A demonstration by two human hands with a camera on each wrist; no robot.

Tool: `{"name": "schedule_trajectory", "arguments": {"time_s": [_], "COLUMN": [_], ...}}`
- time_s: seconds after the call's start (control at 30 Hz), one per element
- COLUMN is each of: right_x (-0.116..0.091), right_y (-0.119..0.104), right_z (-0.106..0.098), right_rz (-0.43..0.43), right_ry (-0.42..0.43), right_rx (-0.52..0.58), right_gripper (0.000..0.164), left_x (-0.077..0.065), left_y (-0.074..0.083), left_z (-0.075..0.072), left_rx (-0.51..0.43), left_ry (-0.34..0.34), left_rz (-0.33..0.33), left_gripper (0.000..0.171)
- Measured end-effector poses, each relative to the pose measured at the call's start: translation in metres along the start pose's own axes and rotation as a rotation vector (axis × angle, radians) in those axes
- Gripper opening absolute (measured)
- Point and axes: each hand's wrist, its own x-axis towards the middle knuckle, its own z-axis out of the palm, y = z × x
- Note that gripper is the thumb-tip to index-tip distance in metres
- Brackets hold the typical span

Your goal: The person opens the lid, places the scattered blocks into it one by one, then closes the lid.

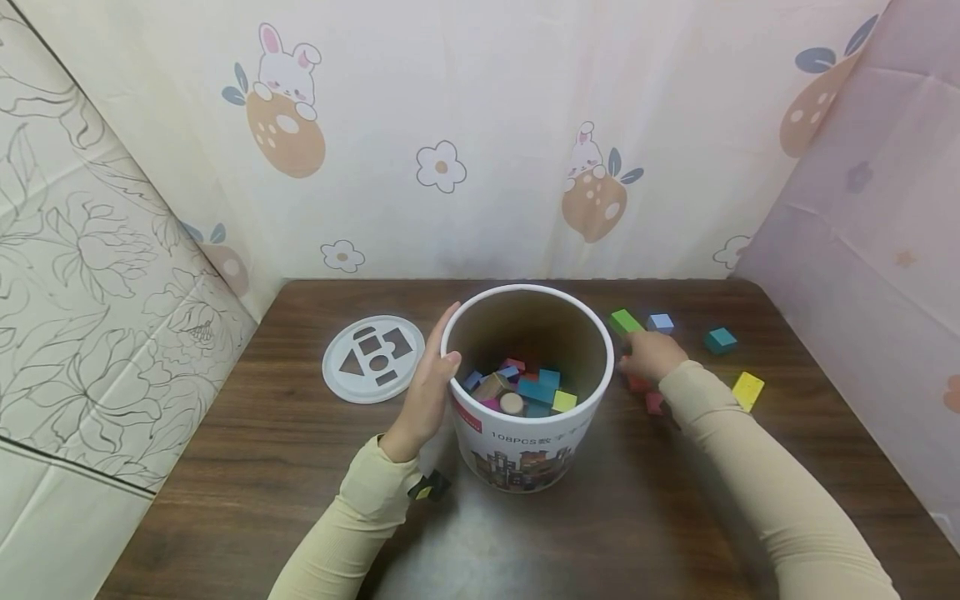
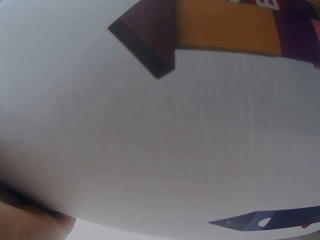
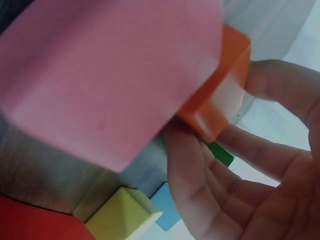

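A white bucket (image 1: 525,417) with a printed wall stands mid-table, holding several coloured wooden blocks (image 1: 536,390). My left hand (image 1: 427,400) grips its left side, thumb over the rim and fingers along the outer wall. In the left wrist view the bucket wall (image 2: 165,140) fills nearly everything. To the right of the bucket, my right hand (image 1: 651,354) is low over the table among loose blocks. The right wrist view shows its thumb and fingers pinching an orange block (image 3: 217,107). A pink block (image 3: 115,85) looms close to that camera, partly covering the orange one.
A white lid (image 1: 341,387) with shaped cutouts lies left of the bucket. Around my right hand are a green block (image 1: 624,322), a pale blue block (image 1: 661,323), a teal block (image 1: 720,340), a yellow block (image 1: 747,390) and a red block (image 1: 654,403). A patterned curtain (image 1: 495,100) hangs behind the table.
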Motion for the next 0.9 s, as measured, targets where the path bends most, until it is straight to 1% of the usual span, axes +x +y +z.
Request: {"name": "schedule_trajectory", "arguments": {"time_s": [0.17,0.23,0.33,0.57,0.7,0.9], "right_x": [0.000,0.000,-0.002,-0.010,-0.018,-0.034], "right_y": [0.001,0.001,-0.001,-0.014,-0.025,-0.049], "right_z": [-0.002,-0.004,-0.007,-0.020,-0.032,-0.055], "right_rz": [0.015,0.015,-0.007,-0.096,-0.157,-0.261], "right_ry": [-0.006,-0.002,0.020,0.189,0.262,0.305], "right_rx": [0.060,0.081,0.100,0.088,0.092,0.099], "right_gripper": [0.023,0.019,0.023,0.036,0.040,0.042], "left_x": [0.000,0.000,0.000,0.000,0.000,0.000], "left_y": [0.000,0.000,0.000,0.001,0.001,0.001], "left_z": [0.000,0.000,0.000,0.000,0.000,0.001], "left_rx": [-0.003,-0.006,-0.011,-0.020,-0.019,-0.015], "left_ry": [-0.002,-0.001,-0.002,-0.006,-0.005,-0.003], "left_rz": [0.008,0.010,0.013,0.017,0.017,0.010], "left_gripper": [0.069,0.069,0.069,0.068,0.069,0.068]}}
